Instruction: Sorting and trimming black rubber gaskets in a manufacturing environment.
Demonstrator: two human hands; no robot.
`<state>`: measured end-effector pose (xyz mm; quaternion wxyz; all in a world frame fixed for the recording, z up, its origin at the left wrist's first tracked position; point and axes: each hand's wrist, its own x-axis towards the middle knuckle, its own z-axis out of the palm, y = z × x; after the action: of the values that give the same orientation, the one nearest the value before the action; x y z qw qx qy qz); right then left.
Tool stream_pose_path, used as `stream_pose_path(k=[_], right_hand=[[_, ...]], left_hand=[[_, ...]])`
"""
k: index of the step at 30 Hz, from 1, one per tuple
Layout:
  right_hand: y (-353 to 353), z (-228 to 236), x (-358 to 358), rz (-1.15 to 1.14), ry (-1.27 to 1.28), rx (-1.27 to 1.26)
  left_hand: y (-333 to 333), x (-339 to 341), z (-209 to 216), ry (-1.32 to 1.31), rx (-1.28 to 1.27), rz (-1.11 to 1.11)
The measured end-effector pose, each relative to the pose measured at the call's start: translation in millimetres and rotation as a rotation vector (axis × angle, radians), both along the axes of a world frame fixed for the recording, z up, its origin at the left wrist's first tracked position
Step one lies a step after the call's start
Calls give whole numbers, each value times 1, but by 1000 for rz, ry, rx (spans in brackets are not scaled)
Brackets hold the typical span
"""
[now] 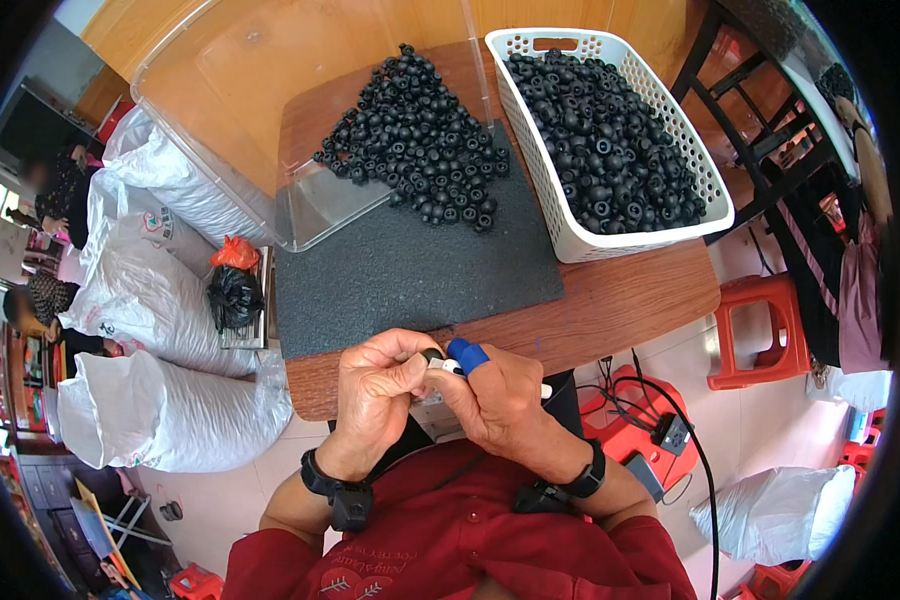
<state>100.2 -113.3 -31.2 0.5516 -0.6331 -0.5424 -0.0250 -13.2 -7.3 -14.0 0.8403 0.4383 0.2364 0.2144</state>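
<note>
In front of my chest, at the near edge of the brown table (620, 300), both hands meet. Between the thumb and fingers of my left hand (372, 390) is a small black round piece (431, 354). My right hand (505, 400), with a blue cover on one finger, is closed round a slim white-handled tool (546, 391). The tool's front part lies against the black piece; its tip is hidden by my fingers. Beyond them lies a dark grey mat (420, 275), with a heap of small hollow black pieces (410, 135) at its far side.
A white perforated basket (635, 241) full of similar pieces stands at the right. The clear plastic bin (305, 230) lies tipped behind the heap. White sacks (180, 415) and two people are at the left. Red stools (760, 335) and a black cable (705, 460) are at the right.
</note>
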Motion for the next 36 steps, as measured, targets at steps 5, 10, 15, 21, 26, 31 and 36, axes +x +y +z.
stream_pose_path(k=[5, 10, 15, 21, 26, 31, 36], right_hand=[[-3, 4, -4, 41, 408, -2], [-4, 1, -5, 72, 676, -75], [-4, 4, -6, 136, 847, -55], [-4, 0, -10, 121, 945, -37], [-3, -2, -12, 47, 838, -8], [-3, -2, -7, 49, 593, -57], [-5, 10, -3, 107, 673, -119]], left_hand=[[-2, 4, 1, -58, 5, 49], [-2, 2, -4, -52, 36, 72], [-4, 3, -8, -64, 77, 71], [-6, 3, -11, -120, 81, 61], [-6, 4, -10, -131, 5, 45], [-5, 5, -12, -96, 61, 82], [-6, 9, -10, -114, 139, 102]])
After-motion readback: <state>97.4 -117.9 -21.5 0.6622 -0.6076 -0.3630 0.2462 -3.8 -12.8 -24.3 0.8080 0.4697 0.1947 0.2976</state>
